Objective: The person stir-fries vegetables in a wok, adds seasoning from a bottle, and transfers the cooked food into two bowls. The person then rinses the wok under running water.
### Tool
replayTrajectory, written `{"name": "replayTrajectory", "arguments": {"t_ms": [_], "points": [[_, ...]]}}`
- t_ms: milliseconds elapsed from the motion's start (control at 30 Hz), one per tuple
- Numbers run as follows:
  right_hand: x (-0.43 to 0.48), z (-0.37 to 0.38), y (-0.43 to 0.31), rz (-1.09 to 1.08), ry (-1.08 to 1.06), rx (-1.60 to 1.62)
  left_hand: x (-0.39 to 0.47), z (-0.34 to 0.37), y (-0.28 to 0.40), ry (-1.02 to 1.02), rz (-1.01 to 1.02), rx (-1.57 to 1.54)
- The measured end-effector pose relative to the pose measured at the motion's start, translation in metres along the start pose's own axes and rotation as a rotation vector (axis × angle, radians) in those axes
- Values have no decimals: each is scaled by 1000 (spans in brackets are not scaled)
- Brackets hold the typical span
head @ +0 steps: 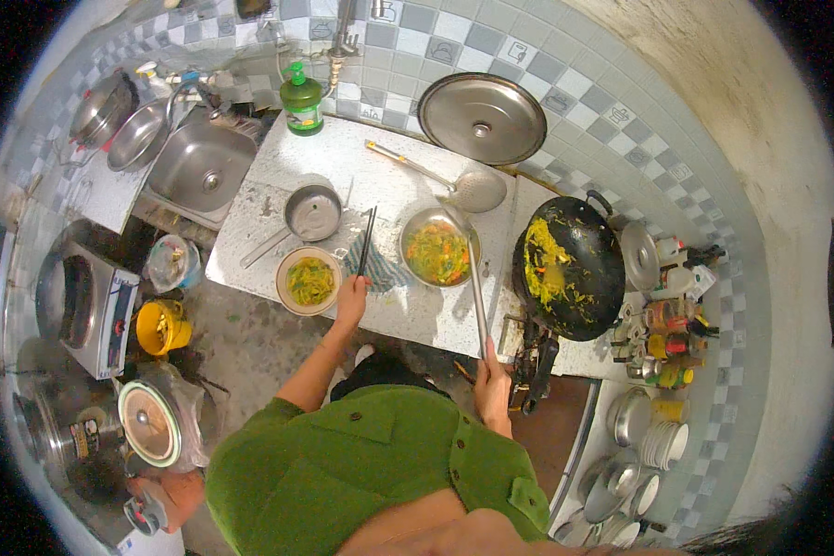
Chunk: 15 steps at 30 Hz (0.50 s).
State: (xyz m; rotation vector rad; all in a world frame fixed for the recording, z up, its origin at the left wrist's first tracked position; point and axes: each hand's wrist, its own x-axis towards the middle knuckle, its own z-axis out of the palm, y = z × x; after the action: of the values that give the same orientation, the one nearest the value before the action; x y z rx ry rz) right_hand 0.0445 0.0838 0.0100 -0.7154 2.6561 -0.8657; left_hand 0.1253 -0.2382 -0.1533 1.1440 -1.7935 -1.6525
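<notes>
My left hand point(352, 300) is closed around a pair of dark chopsticks point(368, 240), which point away over a striped cloth point(382, 270). Left of this hand sits a bowl point(283, 292) of green and yellow food. My right hand point(492, 389) grips the long handle of a metal ladle point(477, 299). The ladle's far end reaches over the rim of a metal bowl point(404, 264) that holds mixed vegetables. On the stove to the right, a black wok point(591, 278) is tilted, with yellow food point(545, 260) along its left side.
A saucepan point(313, 212) and a skimmer point(479, 191) lie on the white countertop point(320, 156). Against the tiles leans a steel lid point(483, 118), and a green pump bottle point(301, 101) stands by the wall. The sink point(205, 163) is at left; condiment jars point(671, 340) line the right.
</notes>
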Motion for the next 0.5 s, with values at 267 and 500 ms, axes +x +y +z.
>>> {"name": "replayTrajectory", "arguments": {"t_ms": [267,500], "points": [[-4,-2,-8,29,34,99,16,15,7,115,176,35],[-17,-27,5,182,-64,391,-22,91,200,-458,257,-296]]}}
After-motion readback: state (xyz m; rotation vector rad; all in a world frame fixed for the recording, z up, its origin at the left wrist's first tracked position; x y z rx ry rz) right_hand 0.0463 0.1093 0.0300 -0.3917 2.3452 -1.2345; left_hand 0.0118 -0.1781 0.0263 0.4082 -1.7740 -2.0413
